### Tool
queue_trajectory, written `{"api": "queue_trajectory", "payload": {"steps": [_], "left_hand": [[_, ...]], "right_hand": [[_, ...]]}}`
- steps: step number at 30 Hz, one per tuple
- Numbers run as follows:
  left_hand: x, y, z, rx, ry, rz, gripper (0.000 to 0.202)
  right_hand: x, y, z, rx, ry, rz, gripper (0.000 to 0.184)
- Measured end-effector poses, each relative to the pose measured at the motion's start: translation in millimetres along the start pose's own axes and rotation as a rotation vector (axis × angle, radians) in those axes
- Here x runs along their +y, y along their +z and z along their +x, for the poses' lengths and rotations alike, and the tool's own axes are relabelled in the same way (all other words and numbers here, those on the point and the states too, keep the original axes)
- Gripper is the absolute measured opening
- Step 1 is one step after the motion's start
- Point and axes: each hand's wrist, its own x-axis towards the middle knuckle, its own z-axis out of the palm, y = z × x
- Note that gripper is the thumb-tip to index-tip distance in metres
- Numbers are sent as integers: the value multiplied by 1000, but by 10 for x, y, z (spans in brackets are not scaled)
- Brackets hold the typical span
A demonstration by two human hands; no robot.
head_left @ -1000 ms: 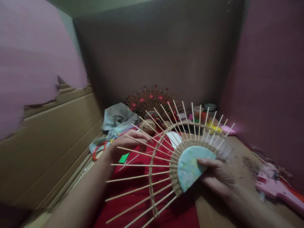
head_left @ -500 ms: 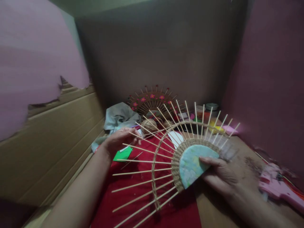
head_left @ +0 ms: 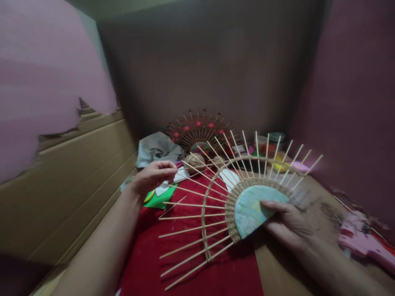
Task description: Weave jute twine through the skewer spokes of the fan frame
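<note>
My right hand point(head_left: 285, 224) grips a half-round craft piece point(head_left: 251, 207): a pale blue-green half disc edged with woven twine, with several thin wooden sticks point(head_left: 197, 205) fanning out from it and a twine ring across them. It is held tilted above a red cloth point(head_left: 191, 263). My left hand point(head_left: 152, 176) hovers left of the sticks, fingertips pinched together near the stick tips; what they pinch is too thin to make out. A ball of twine point(head_left: 194, 161) lies just behind the sticks.
A finished fan-shaped piece with pink flowers point(head_left: 199, 131) leans on the back wall. A grey cloth point(head_left: 157, 150), green paper point(head_left: 159, 199), white paper point(head_left: 230, 177), small jars point(head_left: 271, 144) and a pink glue gun point(head_left: 364, 242) lie around. Cardboard walls stand left and behind.
My left hand has lifted off the sticks and moved up and left, closing into a pinch. The craft piece has shifted slightly to the right in my right hand.
</note>
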Motion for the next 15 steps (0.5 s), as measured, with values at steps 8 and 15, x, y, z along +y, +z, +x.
{"api": "queue_trajectory", "payload": {"steps": [8,15], "left_hand": [[30,74,16,-44,30,18,34],[-72,158,62,-133,-53,-2,11]], "right_hand": [[-12,48,2,44,-32,20,50],[-18,68,-49,25,-31,41,41]]}}
